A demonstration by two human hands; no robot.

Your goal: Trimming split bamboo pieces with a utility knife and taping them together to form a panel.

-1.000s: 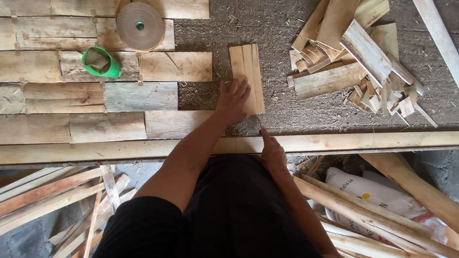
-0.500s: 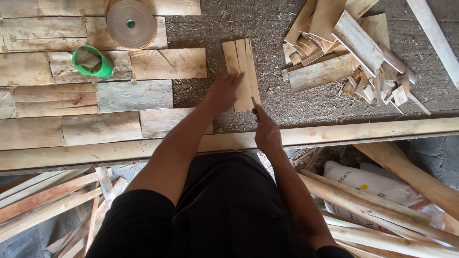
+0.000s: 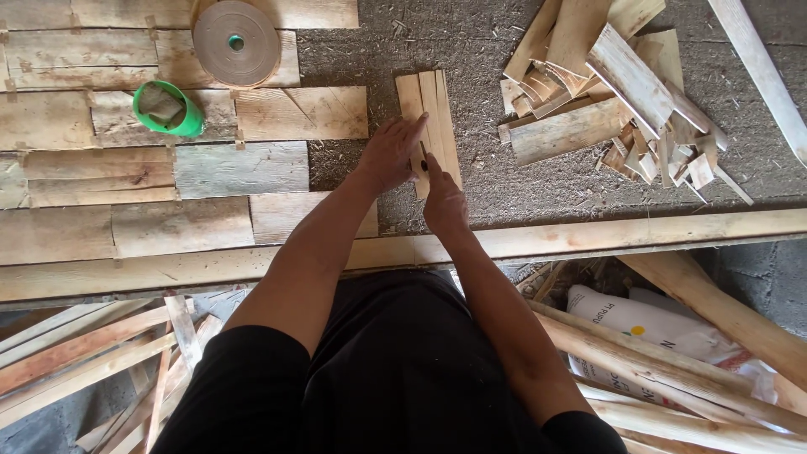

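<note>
Flatly, left hand [image 3: 389,153] spread open presses pale rough slats [image 3: 430,118]; right hand's [image 3: 443,200] grip unclear.

Grey, sawdust-strewn worktop [image 3: 538,181] under soft daylight. At nine o'clock, flat planks [image 3: 126,181] side by side; at two o'clock, heaped offcuts [image 3: 614,92]. Along the near edge, a long timber rail [image 3: 630,235]; below, loose poles [image 3: 672,370] at five.

Left of the fingers lay a brown tape roll [image 3: 236,42] and a green cup [image 3: 166,110] on taped boards [image 3: 126,176]; right, a scrap-wood pile [image 3: 622,92].
</note>
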